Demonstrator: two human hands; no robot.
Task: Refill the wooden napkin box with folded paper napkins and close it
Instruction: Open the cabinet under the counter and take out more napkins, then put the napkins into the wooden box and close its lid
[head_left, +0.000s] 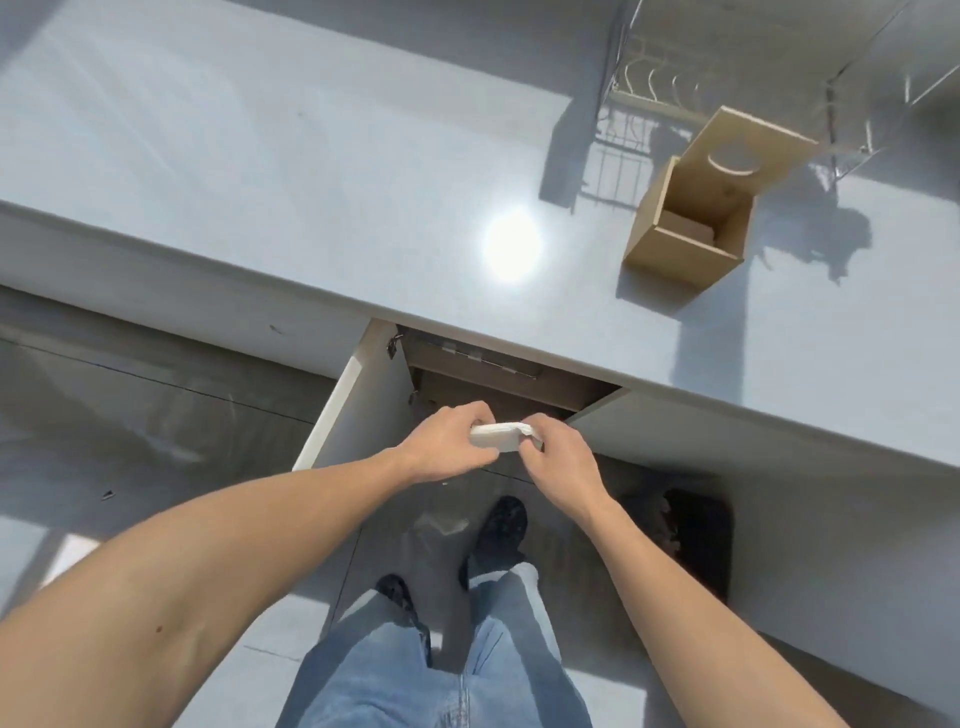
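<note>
Pale grey countertop (291, 171) fills the upper part of the head view, running diagonally from upper left to lower right, with a bright glare spot near its middle. Below its front edge, a white cabinet door (358, 400) stands swung open toward the viewer, exposing a dark cabinet interior (498, 389). Grey floor tiles (130, 405) lie beneath, where the person's blue jeans (431, 670) and dark shoes (501, 525) are visible. A wire dish rack (670, 88) sits at the countertop's far right.

Wooden napkin box (685, 228): an upright, light-brown cuboid resting on the countertop just in front of the rack, well apart from the hands. Its mouth faces up; its hinged lid (737, 150), bearing a round cutout, stands raised and tilted away toward the rack. A tan insert or panel shows low inside the box; whether napkins lie there cannot be told.

Stack of folded paper napkins (496, 436): a flat white bundle held in front of the open cabinet, long axis running roughly left to right. Left hand (447, 447) is closed around its left end, fingers curled over the top. Right hand (558, 462) pinches its right end between thumb and fingers.
</note>
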